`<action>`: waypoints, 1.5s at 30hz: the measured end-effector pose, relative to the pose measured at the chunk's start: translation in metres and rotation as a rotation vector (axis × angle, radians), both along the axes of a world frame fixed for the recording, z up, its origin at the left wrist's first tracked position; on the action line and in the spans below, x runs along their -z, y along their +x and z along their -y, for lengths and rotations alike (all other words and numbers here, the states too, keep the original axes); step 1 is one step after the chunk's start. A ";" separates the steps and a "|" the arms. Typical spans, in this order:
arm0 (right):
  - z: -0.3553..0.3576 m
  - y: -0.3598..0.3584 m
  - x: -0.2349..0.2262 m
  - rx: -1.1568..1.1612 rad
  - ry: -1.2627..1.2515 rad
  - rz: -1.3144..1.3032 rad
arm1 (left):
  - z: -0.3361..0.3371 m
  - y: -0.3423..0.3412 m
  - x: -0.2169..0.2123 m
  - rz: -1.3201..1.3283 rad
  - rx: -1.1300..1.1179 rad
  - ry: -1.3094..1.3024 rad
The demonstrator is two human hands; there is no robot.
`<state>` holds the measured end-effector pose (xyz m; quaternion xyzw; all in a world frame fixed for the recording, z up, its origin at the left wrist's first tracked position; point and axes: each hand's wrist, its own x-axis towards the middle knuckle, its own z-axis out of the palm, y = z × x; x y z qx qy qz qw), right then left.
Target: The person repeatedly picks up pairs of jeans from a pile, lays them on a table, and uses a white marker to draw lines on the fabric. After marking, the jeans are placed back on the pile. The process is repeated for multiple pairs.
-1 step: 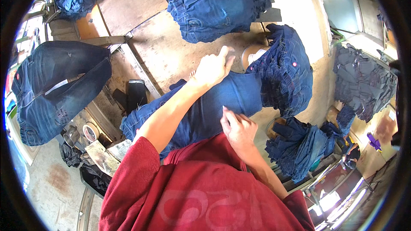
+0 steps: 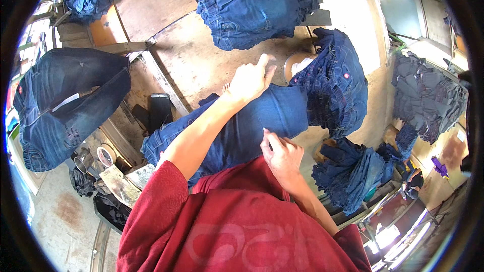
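A: Which step is this, do you think?

B: Smoothing out, I'd judge. A pair of blue jeans (image 2: 252,126) lies flat across the near part of the worn table (image 2: 196,65), running left to right. The left hand (image 2: 250,81) rests on the far edge of the denim, fingers loosely curled, forefinger out, not clamped on anything. The right hand (image 2: 281,155) sits at the near edge, close to the red shirt (image 2: 237,226), fingertips pinching a fold of the cloth.

A: And the next move?

B: It probably calls for a firmer hold at both edges, so the leg stays flat.

A: Room to work?

B: Tight on the right: a rumpled heap of jeans (image 2: 335,85) touches the flat pair there. Another stack (image 2: 257,5) sits at the far side, well apart. Bare tabletop lies between them. A dark pair (image 2: 65,106) hangs off to the left.
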<state>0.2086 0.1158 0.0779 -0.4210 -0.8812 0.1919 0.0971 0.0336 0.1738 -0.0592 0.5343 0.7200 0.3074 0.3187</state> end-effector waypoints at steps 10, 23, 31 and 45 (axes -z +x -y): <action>-0.019 -0.015 0.035 -0.018 0.039 -0.035 | -0.002 0.001 0.004 0.006 -0.046 0.047; -0.021 -0.009 0.026 -0.003 -0.063 -0.082 | -0.001 0.002 0.006 -0.011 -0.046 0.020; -0.018 -0.001 0.014 0.002 -0.173 -0.015 | -0.001 0.002 0.006 0.005 -0.048 0.036; -0.022 -0.003 0.021 0.020 -0.146 -0.097 | -0.001 0.001 0.007 0.029 -0.017 0.009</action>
